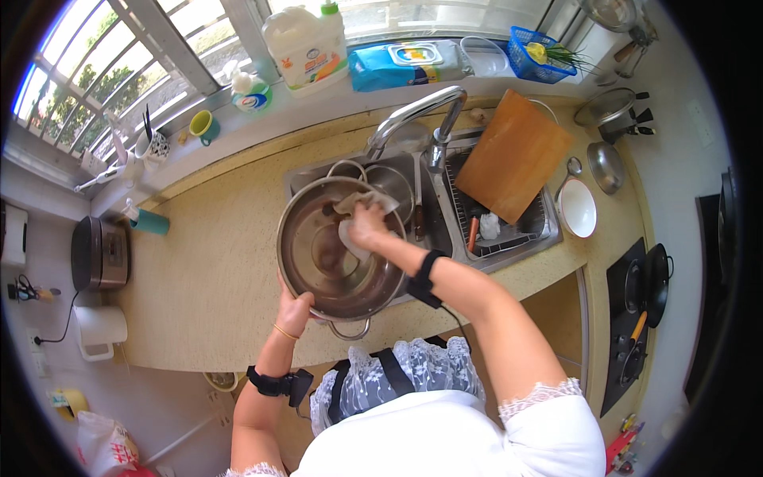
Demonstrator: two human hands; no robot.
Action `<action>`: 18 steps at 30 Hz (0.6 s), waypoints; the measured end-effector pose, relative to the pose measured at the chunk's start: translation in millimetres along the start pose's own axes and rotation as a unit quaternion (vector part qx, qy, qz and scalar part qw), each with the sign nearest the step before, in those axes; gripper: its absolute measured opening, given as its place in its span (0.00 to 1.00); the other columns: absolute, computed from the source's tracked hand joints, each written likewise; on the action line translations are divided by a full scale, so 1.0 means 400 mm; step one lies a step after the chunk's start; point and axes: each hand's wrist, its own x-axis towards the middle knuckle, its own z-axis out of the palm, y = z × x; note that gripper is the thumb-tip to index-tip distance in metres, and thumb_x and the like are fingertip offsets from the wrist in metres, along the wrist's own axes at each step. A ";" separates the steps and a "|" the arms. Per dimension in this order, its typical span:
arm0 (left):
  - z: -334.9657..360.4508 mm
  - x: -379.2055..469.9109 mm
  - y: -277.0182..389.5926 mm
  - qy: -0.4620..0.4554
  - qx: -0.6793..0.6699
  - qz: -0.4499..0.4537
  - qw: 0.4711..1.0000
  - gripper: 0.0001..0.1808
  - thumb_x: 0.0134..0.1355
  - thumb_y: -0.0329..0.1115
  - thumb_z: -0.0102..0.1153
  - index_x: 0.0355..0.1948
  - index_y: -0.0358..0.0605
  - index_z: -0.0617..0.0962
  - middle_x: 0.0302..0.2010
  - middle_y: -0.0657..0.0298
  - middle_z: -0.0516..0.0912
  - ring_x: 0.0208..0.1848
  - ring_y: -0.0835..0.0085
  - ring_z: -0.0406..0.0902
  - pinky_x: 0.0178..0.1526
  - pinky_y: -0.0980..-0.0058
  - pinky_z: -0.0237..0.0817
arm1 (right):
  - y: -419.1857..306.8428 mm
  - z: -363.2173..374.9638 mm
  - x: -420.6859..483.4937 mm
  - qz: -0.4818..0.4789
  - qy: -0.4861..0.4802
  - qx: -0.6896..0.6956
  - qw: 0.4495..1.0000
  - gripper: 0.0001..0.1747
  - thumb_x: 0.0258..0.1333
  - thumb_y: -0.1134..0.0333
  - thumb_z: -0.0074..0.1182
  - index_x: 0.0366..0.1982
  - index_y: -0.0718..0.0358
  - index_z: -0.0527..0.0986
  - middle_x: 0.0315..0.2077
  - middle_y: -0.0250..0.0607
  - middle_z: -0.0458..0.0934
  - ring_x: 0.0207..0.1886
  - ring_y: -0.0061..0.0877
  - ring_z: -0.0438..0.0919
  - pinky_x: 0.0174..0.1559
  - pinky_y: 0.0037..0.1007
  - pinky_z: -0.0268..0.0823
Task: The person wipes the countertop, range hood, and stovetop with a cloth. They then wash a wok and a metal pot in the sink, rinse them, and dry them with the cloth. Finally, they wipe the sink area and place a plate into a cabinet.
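Note:
A large two-handled stainless steel pot [310, 238] is tilted over the left sink basin and the counter edge, its inside facing me. My left hand [294, 307] grips its lower left rim, thumb inside and fingers behind the wall. Inside the pot, my right hand [368, 225] presses a pale wet cloth [351, 241] against the upper right of the wall. Part of the cloth is hidden under the fingers. Behind the pot, a smaller metal pan [390, 182] sits in the left basin, partly covered. A dark-handled knife [419, 220] lies beside it.
The chrome faucet [417, 110] arches above the basins. A wooden cutting board [512, 158] leans across the right basin's wire rack [524, 238]. A white bowl [577, 208] stands right of the sink. Bottles and a wipes pack [411, 62] line the sill. A rice cooker [101, 253] is far left.

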 end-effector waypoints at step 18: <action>-0.069 -0.028 0.098 0.106 0.238 0.293 0.920 0.49 0.38 0.11 0.34 0.68 0.50 0.49 0.64 0.52 0.57 0.65 0.62 0.55 0.66 0.71 0.44 | 0.134 0.011 -0.130 -0.378 -0.178 -0.176 0.891 0.18 0.49 0.62 0.48 0.44 0.59 0.70 0.31 0.46 0.78 0.39 0.42 0.76 0.41 0.40 0.66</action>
